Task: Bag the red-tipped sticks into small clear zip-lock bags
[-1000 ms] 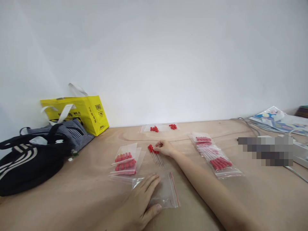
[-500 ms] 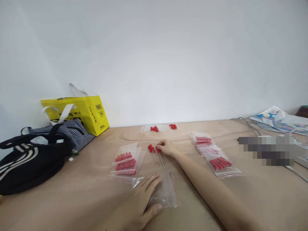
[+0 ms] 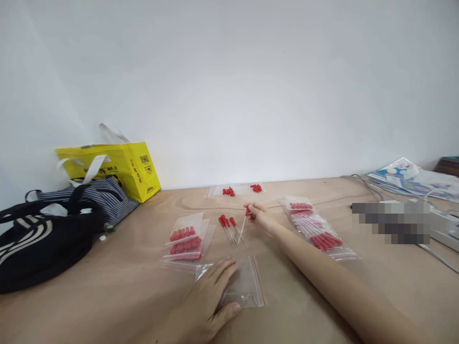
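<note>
My right hand (image 3: 260, 217) pinches a dropper (image 3: 244, 225) by its red rubber bulb, the thin clear tube slanting down to the left. Just left of it, several droppers (image 3: 228, 230) with red bulbs lie side by side on the table. Flat on a clear zip bag (image 3: 247, 282) with a red seal line rests my left hand (image 3: 211, 296), fingers stretched out and holding nothing. Bags packed with red-bulbed droppers (image 3: 185, 241) are stacked to the left. On the right, more filled bags (image 3: 315, 229) overlap one another.
By the wall lies a clear bag (image 3: 238, 190) with loose red bulbs on it. A yellow bag (image 3: 147, 172), a striped bag (image 3: 116, 200) and a black bag (image 3: 46, 243) stand at the left. Cables, a power strip (image 3: 444, 229) and printed sheets (image 3: 401, 172) occupy the right.
My right hand has moved right and lifted one dropper's bulb end, tilting it away from the others. My left hand stays on the zip bag.
</note>
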The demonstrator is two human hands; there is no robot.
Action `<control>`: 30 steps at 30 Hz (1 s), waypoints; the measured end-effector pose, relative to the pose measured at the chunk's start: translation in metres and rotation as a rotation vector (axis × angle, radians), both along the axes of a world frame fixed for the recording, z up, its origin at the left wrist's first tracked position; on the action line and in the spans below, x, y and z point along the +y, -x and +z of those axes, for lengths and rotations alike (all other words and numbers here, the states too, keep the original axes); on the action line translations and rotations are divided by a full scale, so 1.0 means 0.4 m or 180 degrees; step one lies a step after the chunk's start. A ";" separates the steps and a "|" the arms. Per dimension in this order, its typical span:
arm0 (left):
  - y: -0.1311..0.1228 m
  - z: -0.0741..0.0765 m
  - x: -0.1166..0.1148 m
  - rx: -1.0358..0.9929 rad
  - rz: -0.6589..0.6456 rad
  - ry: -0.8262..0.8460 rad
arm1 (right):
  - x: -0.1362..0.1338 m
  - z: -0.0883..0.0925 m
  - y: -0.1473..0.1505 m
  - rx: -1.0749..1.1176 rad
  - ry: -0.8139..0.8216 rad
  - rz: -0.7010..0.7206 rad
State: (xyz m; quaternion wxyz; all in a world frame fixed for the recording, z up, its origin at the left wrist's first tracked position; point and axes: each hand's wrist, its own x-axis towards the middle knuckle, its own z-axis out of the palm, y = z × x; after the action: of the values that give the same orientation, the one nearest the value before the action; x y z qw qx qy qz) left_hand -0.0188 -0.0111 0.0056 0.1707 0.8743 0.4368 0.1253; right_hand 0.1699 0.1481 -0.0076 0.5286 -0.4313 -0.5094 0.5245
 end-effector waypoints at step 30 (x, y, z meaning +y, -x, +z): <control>0.000 -0.019 0.004 -0.0129 0.0082 -0.0119 | -0.251 -0.049 -0.157 0.0767 0.0069 -0.0538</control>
State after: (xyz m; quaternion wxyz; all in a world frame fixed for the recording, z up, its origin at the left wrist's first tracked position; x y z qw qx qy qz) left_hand -0.0189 -0.0096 -0.0020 0.1614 0.8689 0.4420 0.1534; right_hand 0.2328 0.0477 -0.0270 0.6235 -0.4122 -0.3985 0.5315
